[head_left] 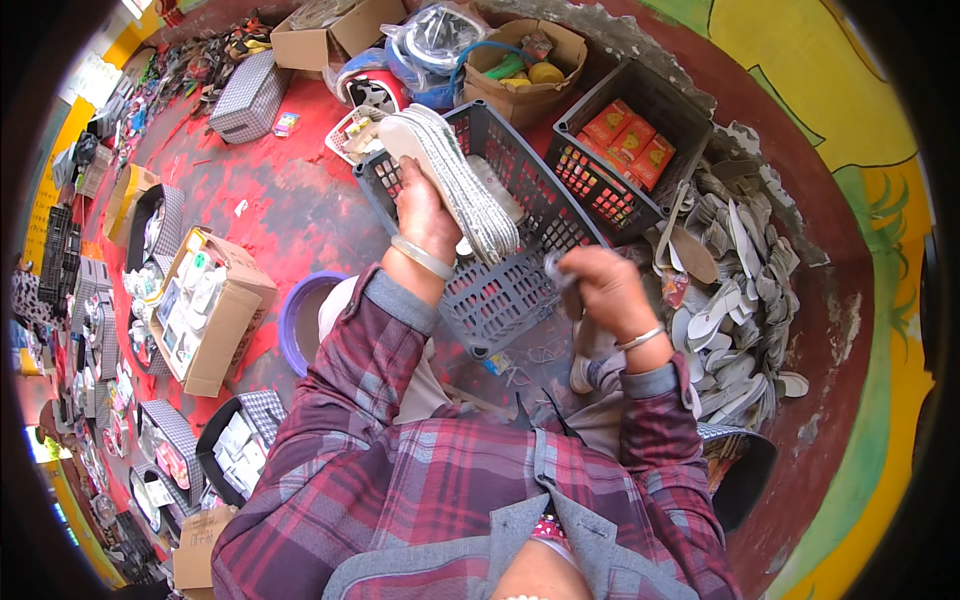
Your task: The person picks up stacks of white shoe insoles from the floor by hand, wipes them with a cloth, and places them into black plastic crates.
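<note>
A thick stack of pale shoe insoles (455,180) is gripped in my left hand (425,210), tilted over a grey plastic crate (500,305). The fingers wrap round one edge of the stack, its layered sides facing right. To the right, beside the crate's near right corner, my right hand (608,290) is closed, thumb and fingers pinched together. Something small and greyish shows at its fingertips, too blurred to name. A large heap of loose insoles (735,310) lies to the right of that hand, several sole-shaped pieces facing up.
A dark crate (600,205) with red boxes (625,140) stands behind the heap. Beyond it are a carton (535,95) and plastic-wrapped helmets (435,40). On the left are a purple basin (290,320), an open cardboard box (235,330) and checked bins (245,100).
</note>
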Motion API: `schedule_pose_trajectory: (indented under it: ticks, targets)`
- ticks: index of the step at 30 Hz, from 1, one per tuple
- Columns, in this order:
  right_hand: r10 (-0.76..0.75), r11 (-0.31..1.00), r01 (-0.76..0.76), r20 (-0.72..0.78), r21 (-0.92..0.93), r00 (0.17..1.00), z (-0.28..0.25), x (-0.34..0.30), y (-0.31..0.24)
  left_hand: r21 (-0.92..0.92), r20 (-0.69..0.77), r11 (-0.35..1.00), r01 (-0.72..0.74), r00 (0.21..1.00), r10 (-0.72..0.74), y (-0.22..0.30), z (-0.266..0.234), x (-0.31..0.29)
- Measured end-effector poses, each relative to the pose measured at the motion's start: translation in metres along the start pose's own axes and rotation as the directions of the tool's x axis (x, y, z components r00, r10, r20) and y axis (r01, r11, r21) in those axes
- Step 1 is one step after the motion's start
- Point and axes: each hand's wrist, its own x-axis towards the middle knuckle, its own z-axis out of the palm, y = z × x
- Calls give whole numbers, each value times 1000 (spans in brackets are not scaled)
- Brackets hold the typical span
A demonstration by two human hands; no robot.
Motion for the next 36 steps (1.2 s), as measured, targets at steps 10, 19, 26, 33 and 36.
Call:
schedule_pose_trajectory:
  ticks: [10, 19, 26, 33, 36]
  targets:
    - [-521, 851, 525, -198, -37, 830, 20, 46, -86, 67, 101, 953, 296, 948, -301, -21, 12, -26]
    - [-527, 848, 530, -167, -27, 834, 24, 15, -76, -116, 453, 886, 448, 818, -354, -8, -22, 3]
    - [75, 954, -37, -116, 298, 990, 37, 5, -14, -350, 713, 572, 742, 607, -351, 4, 3, -18]
    - [183, 604, 194, -371, 773, 910, -24, 20, -80, 35, 529, 852, 522, 714, -459, -14, 11, -31]
    - [-399, 875, 426, -156, 229, 904, -15, 19, -93, 81, 494, 800, 594, 673, -550, -20, 16, -57]
